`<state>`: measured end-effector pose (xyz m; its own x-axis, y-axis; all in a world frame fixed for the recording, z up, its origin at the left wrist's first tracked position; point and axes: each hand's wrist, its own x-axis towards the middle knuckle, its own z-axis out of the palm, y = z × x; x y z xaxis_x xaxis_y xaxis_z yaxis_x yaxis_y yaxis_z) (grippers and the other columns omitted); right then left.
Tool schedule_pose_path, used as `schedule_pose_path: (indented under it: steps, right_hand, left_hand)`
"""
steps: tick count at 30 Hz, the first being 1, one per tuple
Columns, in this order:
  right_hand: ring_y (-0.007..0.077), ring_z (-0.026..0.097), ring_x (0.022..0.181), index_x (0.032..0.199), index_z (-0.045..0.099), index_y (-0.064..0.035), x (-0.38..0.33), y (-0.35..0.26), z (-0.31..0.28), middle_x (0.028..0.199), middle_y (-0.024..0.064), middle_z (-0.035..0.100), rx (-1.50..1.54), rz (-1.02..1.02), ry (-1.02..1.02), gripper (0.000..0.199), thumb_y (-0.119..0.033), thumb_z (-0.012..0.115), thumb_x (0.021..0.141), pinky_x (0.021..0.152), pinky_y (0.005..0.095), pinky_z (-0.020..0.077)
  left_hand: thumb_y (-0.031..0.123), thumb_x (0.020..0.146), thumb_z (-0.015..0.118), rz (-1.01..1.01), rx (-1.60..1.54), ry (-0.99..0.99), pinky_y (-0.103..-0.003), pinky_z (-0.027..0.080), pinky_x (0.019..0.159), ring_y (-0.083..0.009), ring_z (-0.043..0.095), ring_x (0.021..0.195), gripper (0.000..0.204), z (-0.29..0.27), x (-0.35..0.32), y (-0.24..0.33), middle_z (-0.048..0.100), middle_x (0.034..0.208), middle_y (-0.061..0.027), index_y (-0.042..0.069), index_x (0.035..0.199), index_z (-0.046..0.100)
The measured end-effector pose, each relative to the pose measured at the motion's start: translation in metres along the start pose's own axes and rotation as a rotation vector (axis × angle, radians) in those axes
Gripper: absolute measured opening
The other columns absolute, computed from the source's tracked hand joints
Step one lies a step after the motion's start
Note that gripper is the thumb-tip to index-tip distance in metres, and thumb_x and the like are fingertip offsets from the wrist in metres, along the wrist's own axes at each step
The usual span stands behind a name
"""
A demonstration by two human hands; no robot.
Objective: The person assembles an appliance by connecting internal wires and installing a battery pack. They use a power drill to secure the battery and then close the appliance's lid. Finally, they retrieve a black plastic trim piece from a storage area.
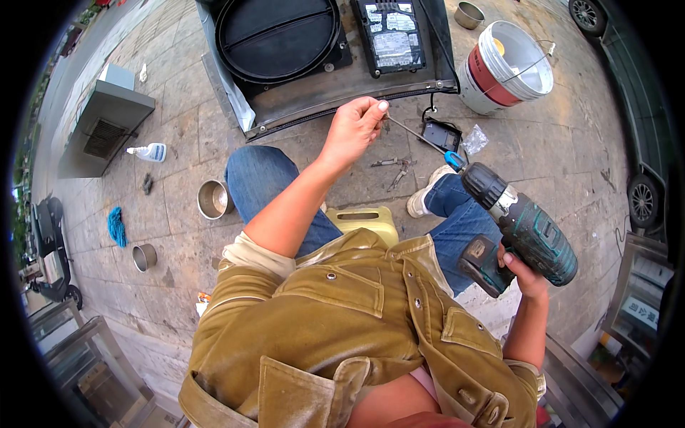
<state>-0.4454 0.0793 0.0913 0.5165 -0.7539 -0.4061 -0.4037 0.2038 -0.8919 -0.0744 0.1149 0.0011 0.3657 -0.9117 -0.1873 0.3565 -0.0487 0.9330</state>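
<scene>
My right hand [526, 277] grips the handle of a black and teal cordless drill [539, 239]. A long thin driver bit [417, 134] with a blue collar runs from its chuck up and left toward my other hand. My left hand [354, 132] is closed, thumb and fingers pinched at the far end of that bit; whether a screw sits there is hidden. Just beyond lies a dark metal appliance housing [314, 107] with a round black ring [278, 36] and a labelled black box [391, 39]. My left hand is in front of its near edge.
Between my knees is a yellow plastic container [365, 222]. Pliers-like tools [396, 171], a small black box [441, 134] and a clear bag [475, 139] lie on the paving. A white bucket [492, 89] stands right; metal cups [214, 200], a spray bottle [148, 152] and a blue cloth [116, 227] are left.
</scene>
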Motion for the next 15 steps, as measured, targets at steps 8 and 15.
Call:
schedule_pose_path:
  steps: [8, 15]
  right_hand:
    - [0.0157, 0.052, 0.064, 0.105, 0.053, 0.001, 0.011, -0.021, 0.013, 0.073, 0.0076, 0.055, 0.025, -0.105, 0.122, 0.035, -0.014, 0.062, 0.074, 0.062, 0.0285, 0.0418]
    - [0.0133, 0.051, 0.063, 0.089, 0.056, -0.0008, 0.045, -0.042, 0.004, 0.069, 0.0049, 0.053, -0.148, -0.127, 0.234, 0.018, -0.013, 0.061, 0.077, 0.062, 0.0271, 0.0409]
  left_hand:
    - [0.042, 0.096, 0.046, -0.306, -0.585, -0.05, -0.019, 0.027, 0.045, -0.0048, 0.029, 0.052, 0.039, 0.037, 0.032, 0.007, 0.036, 0.065, 0.0044, 0.004, 0.091, 0.053]
    - [0.04, 0.099, 0.039, -0.365, -0.493, -0.183, -0.018, 0.024, 0.045, -0.0036, 0.025, 0.052, 0.044, 0.069, 0.044, -0.011, 0.029, 0.065, 0.0061, 0.0, 0.114, 0.049]
